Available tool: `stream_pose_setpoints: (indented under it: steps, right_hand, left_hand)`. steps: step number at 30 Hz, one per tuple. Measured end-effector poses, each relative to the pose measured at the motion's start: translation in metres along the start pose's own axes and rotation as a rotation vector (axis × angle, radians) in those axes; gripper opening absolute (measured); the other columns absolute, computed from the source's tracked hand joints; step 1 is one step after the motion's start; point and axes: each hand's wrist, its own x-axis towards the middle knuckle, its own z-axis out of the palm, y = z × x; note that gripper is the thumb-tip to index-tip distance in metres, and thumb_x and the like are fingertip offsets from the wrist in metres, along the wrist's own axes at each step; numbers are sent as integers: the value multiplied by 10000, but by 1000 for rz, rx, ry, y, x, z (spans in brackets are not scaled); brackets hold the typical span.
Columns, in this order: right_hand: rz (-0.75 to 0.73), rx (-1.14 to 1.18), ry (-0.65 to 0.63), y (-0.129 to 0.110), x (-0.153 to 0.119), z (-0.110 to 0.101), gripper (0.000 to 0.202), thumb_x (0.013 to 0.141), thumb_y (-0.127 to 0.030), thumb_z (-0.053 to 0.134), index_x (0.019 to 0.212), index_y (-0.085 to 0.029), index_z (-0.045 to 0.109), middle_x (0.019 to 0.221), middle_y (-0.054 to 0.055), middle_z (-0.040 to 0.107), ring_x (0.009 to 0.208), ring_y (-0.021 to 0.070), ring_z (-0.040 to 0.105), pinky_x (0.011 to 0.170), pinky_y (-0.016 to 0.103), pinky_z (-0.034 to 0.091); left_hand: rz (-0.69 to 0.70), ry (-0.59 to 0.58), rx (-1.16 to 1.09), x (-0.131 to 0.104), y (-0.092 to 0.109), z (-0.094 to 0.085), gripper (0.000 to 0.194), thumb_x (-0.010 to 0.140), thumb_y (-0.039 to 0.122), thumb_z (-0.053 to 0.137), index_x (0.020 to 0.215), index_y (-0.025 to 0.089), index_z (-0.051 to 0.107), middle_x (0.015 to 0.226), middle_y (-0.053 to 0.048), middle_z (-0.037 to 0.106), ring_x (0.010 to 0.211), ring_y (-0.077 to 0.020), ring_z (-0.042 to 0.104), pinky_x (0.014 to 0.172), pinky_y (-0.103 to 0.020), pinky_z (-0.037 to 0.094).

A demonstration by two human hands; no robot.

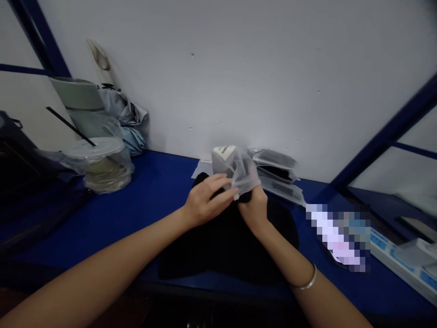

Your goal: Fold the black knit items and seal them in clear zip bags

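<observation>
A translucent plastic bag [244,171] with a white label is held up over a black cloth [225,246] spread on the blue table. My left hand [210,198] is at the bag's left lower edge, with its fingers bent against the plastic. On the right, my right hand [254,202] grips the bag's side; its fingers are partly hidden behind the plastic. Black material shows at the bag's lower edge, between my hands. Just behind and to the right lies a stack of similar translucent bags [276,166], one with something black inside.
A bagged drink cup [102,164] with a black straw, a green container [80,98] and a folded umbrella [124,109] stand at left. On the right are a blurred lit device [337,241] and a white-blue power strip [392,255]. A wall [218,77] rises behind the table [150,182].
</observation>
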Motion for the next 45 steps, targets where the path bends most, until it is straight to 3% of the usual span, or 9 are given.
stream_pose_setpoints:
  steps: [2, 9, 16, 21, 27, 33, 39, 41, 45]
  right_hand:
    - [86, 61, 91, -3, 0, -2, 526, 623, -154, 562, 1142, -157, 476, 1092, 143, 586, 994, 290, 565, 797, 420, 490]
    - [247, 180, 239, -16, 3, -5, 437, 566, -143, 549, 1003, -136, 533, 929, 131, 640, 851, 255, 609, 716, 378, 499]
    - [386, 337, 258, -26, 7, -6, 368, 577, -106, 533, 942, -145, 557, 917, 105, 647, 776, 191, 612, 653, 296, 507]
    - [390, 334, 271, -29, 6, -2, 424, 617, -110, 523, 1040, -135, 533, 1005, 115, 624, 856, 187, 601, 716, 299, 502]
    - [368, 308, 357, -27, 5, -2, 518, 639, -79, 446, 1153, -142, 469, 1038, 89, 599, 900, 186, 583, 812, 352, 474]
    - [160, 143, 228, -20, 3, -6, 541, 617, -66, 494, 1139, -209, 501, 1033, 81, 582, 997, 251, 544, 870, 440, 446]
    - [-70, -39, 15, -15, 3, -8, 593, 713, -106, 493, 1263, -305, 392, 1249, 77, 445, 1180, 297, 405, 933, 506, 393]
    - [-127, -93, -29, -14, 3, -9, 588, 729, -127, 508, 1270, -320, 381, 1272, 73, 426, 1210, 319, 359, 946, 549, 358]
    - [-247, -220, -90, -11, 6, -10, 523, 750, -125, 506, 1231, -319, 436, 1257, 76, 454, 1218, 344, 332, 953, 597, 304]
  left_hand:
    - [-112, 26, 12, 0, -4, 0, 233, 744, 265, 604, 942, 203, 496, 923, -50, 576, 905, -174, 565, 742, -304, 517]
    - [-201, -339, -186, -7, -9, 4, 200, 876, 192, 284, 929, 147, 472, 894, -98, 578, 880, -185, 556, 735, -308, 494]
    - [-289, -441, -67, -6, -4, 7, 123, 826, 232, 394, 855, 152, 484, 810, -76, 585, 790, -197, 566, 636, -306, 495]
    - [-299, -465, -26, -7, -2, 12, 161, 826, 152, 339, 807, 139, 498, 775, -83, 583, 784, -196, 566, 641, -306, 493]
    - [-132, -657, -299, -9, 13, 15, 172, 803, 128, 369, 703, 144, 508, 682, -53, 564, 656, -146, 552, 580, -244, 477]
    - [-7, -492, -285, -3, 29, 10, 260, 802, 163, 401, 592, 140, 553, 556, -42, 580, 533, -131, 533, 507, -230, 434]
    - [-469, -328, -231, -3, 22, 8, 300, 788, 183, 425, 502, 149, 509, 485, -7, 538, 443, -93, 492, 434, -200, 370]
    - [-521, -239, -204, -1, 18, 6, 323, 797, 177, 417, 479, 154, 471, 450, 13, 494, 402, -75, 445, 411, -194, 336]
    - [-282, -149, -158, 4, 21, 1, 330, 794, 145, 414, 466, 167, 435, 424, 22, 442, 395, -79, 402, 410, -218, 307]
